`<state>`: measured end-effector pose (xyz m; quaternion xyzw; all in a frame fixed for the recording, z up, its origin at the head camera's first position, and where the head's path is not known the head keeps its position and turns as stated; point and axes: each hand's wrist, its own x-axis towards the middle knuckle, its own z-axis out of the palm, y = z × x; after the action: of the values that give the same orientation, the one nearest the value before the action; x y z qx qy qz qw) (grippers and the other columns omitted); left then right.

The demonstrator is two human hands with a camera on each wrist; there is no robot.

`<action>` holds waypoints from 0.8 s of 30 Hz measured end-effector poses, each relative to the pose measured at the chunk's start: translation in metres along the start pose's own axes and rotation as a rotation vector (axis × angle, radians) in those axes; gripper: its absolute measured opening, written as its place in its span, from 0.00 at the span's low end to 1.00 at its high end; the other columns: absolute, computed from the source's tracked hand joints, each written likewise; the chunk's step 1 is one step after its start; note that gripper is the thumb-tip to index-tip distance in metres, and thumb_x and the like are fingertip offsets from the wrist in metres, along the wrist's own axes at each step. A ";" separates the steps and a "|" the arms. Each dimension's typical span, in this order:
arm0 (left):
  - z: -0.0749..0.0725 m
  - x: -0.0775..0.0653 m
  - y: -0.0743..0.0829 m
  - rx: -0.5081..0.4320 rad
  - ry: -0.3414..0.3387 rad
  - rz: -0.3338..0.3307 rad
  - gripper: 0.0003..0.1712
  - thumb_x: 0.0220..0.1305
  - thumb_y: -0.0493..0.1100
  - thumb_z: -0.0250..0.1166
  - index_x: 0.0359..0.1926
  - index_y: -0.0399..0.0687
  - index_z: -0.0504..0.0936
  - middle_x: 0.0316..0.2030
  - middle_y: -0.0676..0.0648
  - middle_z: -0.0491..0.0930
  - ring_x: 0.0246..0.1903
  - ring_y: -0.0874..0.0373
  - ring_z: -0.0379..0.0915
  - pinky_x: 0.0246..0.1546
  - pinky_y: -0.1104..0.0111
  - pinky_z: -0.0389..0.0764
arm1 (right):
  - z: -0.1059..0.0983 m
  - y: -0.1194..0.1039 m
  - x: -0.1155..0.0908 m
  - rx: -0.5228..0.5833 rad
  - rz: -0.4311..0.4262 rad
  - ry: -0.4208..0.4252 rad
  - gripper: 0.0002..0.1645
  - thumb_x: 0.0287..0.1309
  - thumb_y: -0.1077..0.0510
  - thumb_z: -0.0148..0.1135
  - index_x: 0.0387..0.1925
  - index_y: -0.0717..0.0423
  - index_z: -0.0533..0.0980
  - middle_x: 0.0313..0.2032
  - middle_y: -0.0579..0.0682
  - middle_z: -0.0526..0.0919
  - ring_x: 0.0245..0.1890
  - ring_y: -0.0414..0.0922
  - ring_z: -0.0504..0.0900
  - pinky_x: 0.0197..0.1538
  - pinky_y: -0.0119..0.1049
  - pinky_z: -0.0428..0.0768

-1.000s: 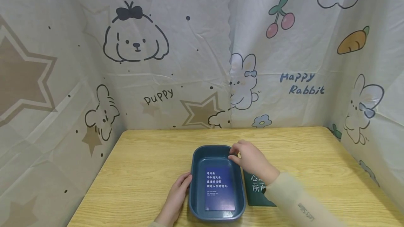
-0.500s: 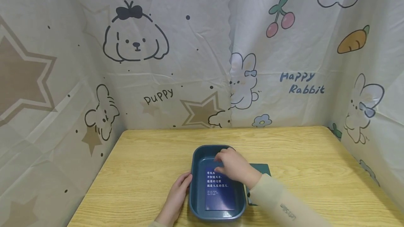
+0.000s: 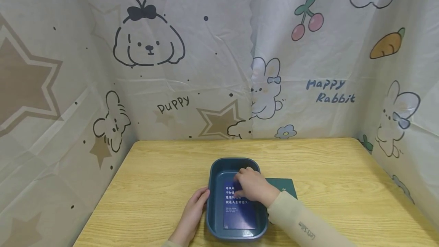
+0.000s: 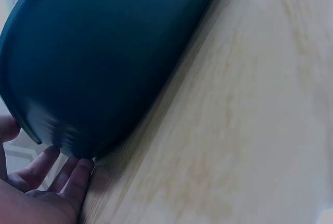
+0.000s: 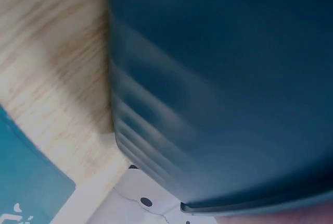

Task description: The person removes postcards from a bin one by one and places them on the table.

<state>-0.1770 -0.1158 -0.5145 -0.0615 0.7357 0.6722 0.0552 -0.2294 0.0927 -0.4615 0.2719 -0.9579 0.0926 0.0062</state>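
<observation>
A dark blue-green rectangular tray stands on the wooden table. Flat inside it lies a blue notebook with white printed characters. My left hand rests against the tray's left side; in the left wrist view its fingertips touch the outer wall, with the thumb near the rim. Over the notebook's upper part hovers my right hand, reaching in across the tray's right rim. Its fingers are loosely bent, thumb apart, and nothing shows between them. Whether the fingertips touch the cover is hard to tell.
A green notebook lies on the table right beside the tray, partly covered by my right sleeve. The yellow wood-grain table reaches back to a printed cloth, which hangs on three sides.
My right hand has moved left and nearer to me, from the tray's far right corner to over the blue notebook. The left hand and the tray stay in place.
</observation>
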 end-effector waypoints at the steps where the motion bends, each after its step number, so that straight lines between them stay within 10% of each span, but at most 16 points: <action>1: 0.000 0.000 0.000 0.002 -0.001 0.000 0.36 0.66 0.63 0.52 0.61 0.39 0.72 0.62 0.36 0.72 0.58 0.45 0.66 0.62 0.47 0.68 | 0.001 0.001 0.000 -0.006 0.003 -0.003 0.27 0.44 0.42 0.72 0.44 0.53 0.82 0.40 0.51 0.82 0.38 0.46 0.72 0.45 0.47 0.81; 24: 0.001 -0.001 0.000 -0.004 0.011 -0.001 0.35 0.66 0.62 0.53 0.60 0.39 0.73 0.60 0.37 0.73 0.57 0.47 0.68 0.61 0.48 0.69 | 0.006 0.003 0.001 -0.140 -0.001 -0.043 0.37 0.36 0.37 0.74 0.46 0.55 0.82 0.41 0.53 0.82 0.37 0.47 0.71 0.47 0.45 0.79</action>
<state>-0.1760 -0.1146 -0.5148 -0.0657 0.7347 0.6732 0.0513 -0.2312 0.0938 -0.4677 0.2732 -0.9617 0.0193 0.0046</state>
